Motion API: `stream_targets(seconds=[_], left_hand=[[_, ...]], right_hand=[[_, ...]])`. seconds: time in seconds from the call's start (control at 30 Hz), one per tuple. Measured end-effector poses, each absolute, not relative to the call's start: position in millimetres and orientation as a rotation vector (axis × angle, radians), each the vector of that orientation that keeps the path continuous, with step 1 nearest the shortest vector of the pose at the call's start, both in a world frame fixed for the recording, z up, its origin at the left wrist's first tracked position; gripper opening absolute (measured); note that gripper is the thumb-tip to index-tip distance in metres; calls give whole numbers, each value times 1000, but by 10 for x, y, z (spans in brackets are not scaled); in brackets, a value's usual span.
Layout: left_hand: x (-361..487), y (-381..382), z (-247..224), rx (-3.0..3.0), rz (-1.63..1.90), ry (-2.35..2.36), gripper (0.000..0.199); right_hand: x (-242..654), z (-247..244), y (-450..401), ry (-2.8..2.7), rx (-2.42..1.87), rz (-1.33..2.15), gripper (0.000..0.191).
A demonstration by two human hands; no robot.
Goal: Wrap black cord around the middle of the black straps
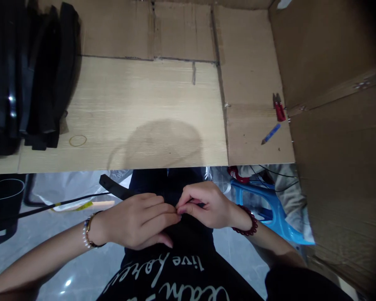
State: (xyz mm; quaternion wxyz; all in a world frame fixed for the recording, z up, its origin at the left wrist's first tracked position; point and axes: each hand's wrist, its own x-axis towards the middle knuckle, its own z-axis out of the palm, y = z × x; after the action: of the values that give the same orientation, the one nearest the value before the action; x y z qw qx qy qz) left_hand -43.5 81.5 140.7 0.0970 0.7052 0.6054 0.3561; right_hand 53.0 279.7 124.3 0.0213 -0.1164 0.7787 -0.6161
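Observation:
Below the table's front edge, my left hand (141, 219) is wrapped round a black curved strip (114, 187), whose end sticks out to the upper left. My right hand (207, 203) meets it fingertip to fingertip, thumb and forefinger pinched together. What the right fingers pinch is too small to make out. The rest of the strip is hidden by my hands and blends with the dark clothing.
Many black curved pieces (44, 75) are heaped at the table's left. A rubber band (77, 140) lies beside them. Red-handled snips (279, 109) and a blue pencil-like tool (271, 133) lie at right, near a cardboard wall (338, 138). A blue stool (274, 209) stands below.

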Motion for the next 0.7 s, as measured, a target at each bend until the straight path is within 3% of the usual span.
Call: stream_targets(seconds=[0.17,0.27,0.53,0.7], left_hand=[[-401,791,1356,2037,1036,1827,14],[-397,785,1324,2050,1025,1842,18],[-466,828,1310,1912,963,1747,15],[-455,873,1306,1706,967,1719,30]], right_hand=[[543,1221,2772,2516,-422,-1866,18],[551,1196,2752,2589,-424,-1862,19],[621,1076,2766,2053,52,-2059,15],[566,1120,2890,2036,31,-1881,17]])
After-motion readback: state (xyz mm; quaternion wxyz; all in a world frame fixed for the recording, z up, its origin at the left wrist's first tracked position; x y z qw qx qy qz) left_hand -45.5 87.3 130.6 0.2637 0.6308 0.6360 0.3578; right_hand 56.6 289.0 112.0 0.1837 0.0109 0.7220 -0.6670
